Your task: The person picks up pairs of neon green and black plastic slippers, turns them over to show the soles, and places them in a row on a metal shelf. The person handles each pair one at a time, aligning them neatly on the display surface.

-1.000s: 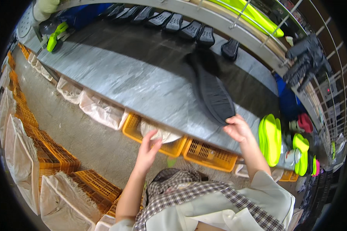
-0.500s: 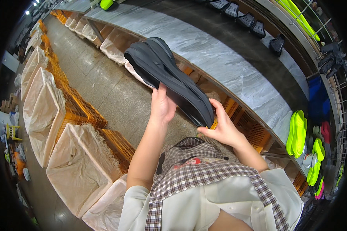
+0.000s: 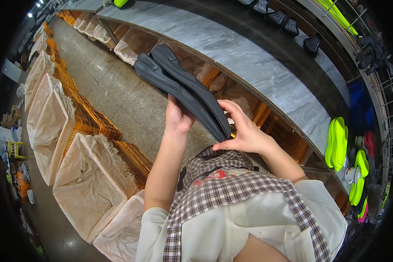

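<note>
A pair of dark grey shoe soles (image 3: 185,94) is held in front of me, pressed together and seen mostly along their sculpted side walls. My left hand (image 3: 178,118) supports the underside near the middle, its fingers partly hidden behind the soles. At the near end, my right hand (image 3: 244,131) grips the soles between thumb and fingers. A narrow dark gap runs between the two soles, which slant from upper left to lower right.
The grey marbled bench (image 3: 257,70) runs beyond my hands, with a dark belt (image 3: 249,39) and several black shoe parts (image 3: 288,22). Neon yellow soles (image 3: 336,144) lie at its right end. Orange crates (image 3: 91,115) and cloth-lined bins (image 3: 89,183) line the left; more crates stand under the bench.
The soles have tilted so their side walls now face me and the dark hollow underside is out of sight. My right hand has shifted slightly left along their near end.
</note>
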A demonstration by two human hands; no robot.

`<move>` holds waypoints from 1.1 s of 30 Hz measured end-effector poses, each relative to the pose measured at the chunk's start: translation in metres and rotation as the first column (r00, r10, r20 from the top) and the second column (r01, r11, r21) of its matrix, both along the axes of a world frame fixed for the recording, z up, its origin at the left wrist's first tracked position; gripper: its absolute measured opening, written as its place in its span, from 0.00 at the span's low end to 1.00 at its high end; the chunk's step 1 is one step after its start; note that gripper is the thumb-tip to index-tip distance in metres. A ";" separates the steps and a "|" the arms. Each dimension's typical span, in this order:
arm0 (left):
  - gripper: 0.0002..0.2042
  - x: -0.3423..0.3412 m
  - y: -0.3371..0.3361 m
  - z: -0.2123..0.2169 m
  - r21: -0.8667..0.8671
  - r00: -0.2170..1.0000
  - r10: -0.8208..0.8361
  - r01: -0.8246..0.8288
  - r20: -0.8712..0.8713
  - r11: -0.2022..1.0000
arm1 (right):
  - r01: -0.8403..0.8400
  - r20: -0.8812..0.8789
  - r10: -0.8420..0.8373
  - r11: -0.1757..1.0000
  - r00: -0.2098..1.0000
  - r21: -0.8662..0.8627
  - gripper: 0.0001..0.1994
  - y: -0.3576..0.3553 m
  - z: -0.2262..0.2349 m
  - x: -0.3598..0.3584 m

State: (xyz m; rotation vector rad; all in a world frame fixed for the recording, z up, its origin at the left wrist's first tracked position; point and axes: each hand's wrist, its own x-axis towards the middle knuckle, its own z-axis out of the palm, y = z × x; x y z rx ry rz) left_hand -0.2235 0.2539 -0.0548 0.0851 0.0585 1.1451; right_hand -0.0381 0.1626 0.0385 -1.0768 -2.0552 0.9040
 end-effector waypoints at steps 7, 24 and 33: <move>0.21 0.007 -0.006 0.009 0.014 0.996 0.014 -0.012 -0.092 1.000 | -0.009 0.007 0.009 1.000 1.000 0.008 0.55 -0.008 -0.005 0.010; 0.19 0.020 -0.031 0.019 0.249 0.877 0.185 -0.078 -0.443 0.965 | 0.033 -0.339 -0.095 0.982 0.936 -0.185 0.45 0.010 0.005 0.010; 0.20 0.024 -0.041 0.019 0.345 0.824 0.288 -0.120 -0.489 0.931 | 0.069 -0.264 -0.154 0.950 0.952 -0.304 0.45 0.014 -0.002 0.008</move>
